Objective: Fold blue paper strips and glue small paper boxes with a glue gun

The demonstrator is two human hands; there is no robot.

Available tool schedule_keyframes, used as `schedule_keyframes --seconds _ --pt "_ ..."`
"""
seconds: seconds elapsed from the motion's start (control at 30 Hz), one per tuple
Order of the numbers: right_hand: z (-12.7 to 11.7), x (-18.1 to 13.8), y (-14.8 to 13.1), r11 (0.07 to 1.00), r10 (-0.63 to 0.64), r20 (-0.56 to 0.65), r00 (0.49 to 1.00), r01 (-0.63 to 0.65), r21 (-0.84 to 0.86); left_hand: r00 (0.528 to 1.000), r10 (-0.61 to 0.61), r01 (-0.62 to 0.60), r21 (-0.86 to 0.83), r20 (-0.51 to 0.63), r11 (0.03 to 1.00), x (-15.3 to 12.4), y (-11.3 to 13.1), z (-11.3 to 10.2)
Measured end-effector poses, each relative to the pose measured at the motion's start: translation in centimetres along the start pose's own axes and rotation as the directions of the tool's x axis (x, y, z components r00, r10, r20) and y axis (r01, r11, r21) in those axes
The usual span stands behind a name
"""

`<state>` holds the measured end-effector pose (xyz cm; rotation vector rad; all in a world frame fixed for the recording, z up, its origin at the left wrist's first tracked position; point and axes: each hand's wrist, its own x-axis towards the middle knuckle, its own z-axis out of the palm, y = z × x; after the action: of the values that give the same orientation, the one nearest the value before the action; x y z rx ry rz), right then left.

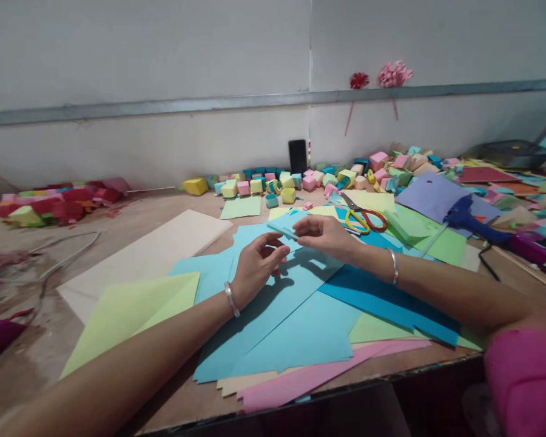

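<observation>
Both my hands hold a small folded strip of light blue paper (286, 226) a little above the table. My left hand (255, 267) pinches its near end with fingers closed. My right hand (325, 235) grips the far side, fingers curled on it. Each wrist wears a silver bangle. Under the hands lie overlapping light blue sheets (295, 321) and a darker blue sheet (382, 300).
Yellow-and-red scissors (364, 220) lie just beyond my right hand. A blue glue gun (471, 220) rests at the right on paper. Many small coloured paper cubes (300, 181) line the back. Green (131, 312), cream (150, 255) and pink (313, 376) sheets lie around. A dark phone (297, 156) leans on the wall.
</observation>
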<state>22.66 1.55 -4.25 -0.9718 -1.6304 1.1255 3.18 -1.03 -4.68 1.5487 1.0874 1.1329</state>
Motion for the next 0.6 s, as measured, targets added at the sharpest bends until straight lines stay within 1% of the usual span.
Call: schedule_keyframes --seconds 0.07,0.17,0.3,0.37,0.5,0.53,0.6 --pt "0.7 -0.7 -0.4 1.0 0.003 0.056 0.998 -0.002 -0.017 1.0 0.003 -0.003 0.019 -0.003 1.0 0.0 0.1 0.0" --pt "1.0 -1.1 -0.7 1.0 0.025 0.106 0.994 -0.025 -0.004 1.0 0.011 -0.011 0.044 -0.014 0.999 -0.1 0.4 -0.1" --pt "0.7 -1.0 -1.0 0.99 0.125 0.133 0.983 -0.132 0.046 1.0 0.009 -0.009 0.071 0.002 0.997 -0.2 0.7 -0.1" --pt "0.6 -1.0 -1.1 0.985 0.144 0.155 0.977 -0.157 0.074 1.0 0.011 -0.013 0.098 0.017 0.995 -0.1 0.6 -0.2" --pt "0.8 -1.1 -1.1 0.989 0.103 0.217 0.971 -0.123 0.081 0.999 0.009 -0.012 0.099 0.031 0.995 -0.1 0.5 -0.2" --pt "0.8 -1.2 -1.2 0.993 0.089 0.218 0.972 -0.103 0.057 1.0 0.0 -0.002 0.1 0.024 0.995 -0.1 0.5 -0.2" --pt "0.9 -1.2 -1.4 0.998 0.054 0.195 0.979 -0.047 -0.044 1.0 -0.028 0.027 0.102 0.006 0.994 -0.1 0.4 -0.2"
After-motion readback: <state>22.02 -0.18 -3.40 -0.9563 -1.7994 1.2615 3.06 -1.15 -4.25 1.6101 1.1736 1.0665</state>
